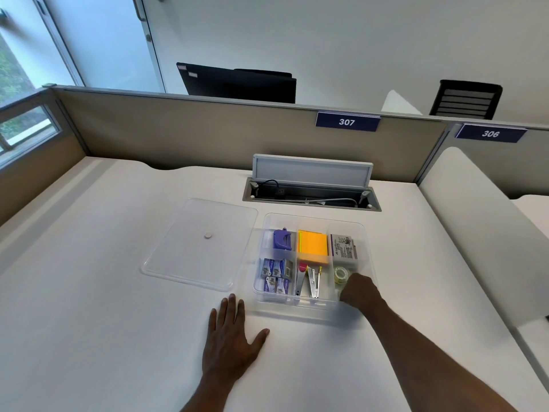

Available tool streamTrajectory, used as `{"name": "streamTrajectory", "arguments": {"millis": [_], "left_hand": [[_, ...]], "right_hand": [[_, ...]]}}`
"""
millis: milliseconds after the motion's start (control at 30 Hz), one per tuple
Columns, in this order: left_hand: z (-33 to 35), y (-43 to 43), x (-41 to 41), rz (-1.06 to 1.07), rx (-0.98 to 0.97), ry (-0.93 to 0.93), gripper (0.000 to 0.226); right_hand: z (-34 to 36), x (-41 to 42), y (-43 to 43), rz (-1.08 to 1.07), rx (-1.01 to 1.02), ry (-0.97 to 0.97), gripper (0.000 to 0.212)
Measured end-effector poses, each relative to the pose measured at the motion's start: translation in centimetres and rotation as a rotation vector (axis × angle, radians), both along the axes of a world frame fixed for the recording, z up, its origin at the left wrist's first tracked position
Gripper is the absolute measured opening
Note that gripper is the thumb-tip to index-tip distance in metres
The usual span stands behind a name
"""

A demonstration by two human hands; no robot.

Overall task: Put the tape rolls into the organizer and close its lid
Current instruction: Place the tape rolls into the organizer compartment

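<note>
While reaching into the near-right compartment of the clear plastic divided organizer [315, 307], right hand [358, 289] curled over the compartment's front edge, knuckles up, fingers hidden below the wrist line; cannot tell whether pinching anything. Just beyond that hand, in the same compartment, a clear tape roll [340, 274] standing on edge, close to the fingers, contact not discernible. Behind it, in the far-right compartment, a white printed box [344, 248]. Left hand [230, 337] laid flat and palm-down on the white desk [104, 292], fingers together and pointing away, thumb splayed toward the organizer, fingertips just short of the organizer's near-left corner. Off to the left of the organizer, lying flat on the desk and touching nothing in either hand, the clear plastic rectangular lid [181, 254] with a small round pale knob [208, 235] at its centre; organizer therefore still uncovered. Filling the other compartments: a purple plastic hole punch [282, 238] far left, small blue-and-white staple boxes [276, 276] near left, a stack of orange and yellow sticky notes [312, 247] far middle, and metal staplers [309, 282] near middle. Beyond the organizer, an open grey cable hatch [312, 185] set into the desk, and a beige partition [208, 129] bearing a blue "307" sign [347, 122].
</note>
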State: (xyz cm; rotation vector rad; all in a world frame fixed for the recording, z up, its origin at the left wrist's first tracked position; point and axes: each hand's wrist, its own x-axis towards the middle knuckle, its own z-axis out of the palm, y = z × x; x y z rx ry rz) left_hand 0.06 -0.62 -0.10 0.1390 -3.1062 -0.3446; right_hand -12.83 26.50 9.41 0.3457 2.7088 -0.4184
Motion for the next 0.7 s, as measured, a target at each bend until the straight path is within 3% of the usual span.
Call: {"name": "streamTrajectory", "arguments": {"millis": [200, 700], "left_hand": [[0.1, 0.0, 0.0, 0.0, 0.01, 0.002, 0.095], [0.4, 0.0, 0.1, -0.012, 0.005, -0.009, 0.092]], "right_hand": [[0.2, 0.2, 0.2, 0.079, -0.017, 0.056, 0.037], [1.0, -0.3, -0.3, 0.103, 0.008, -0.014, 0.039]]}}
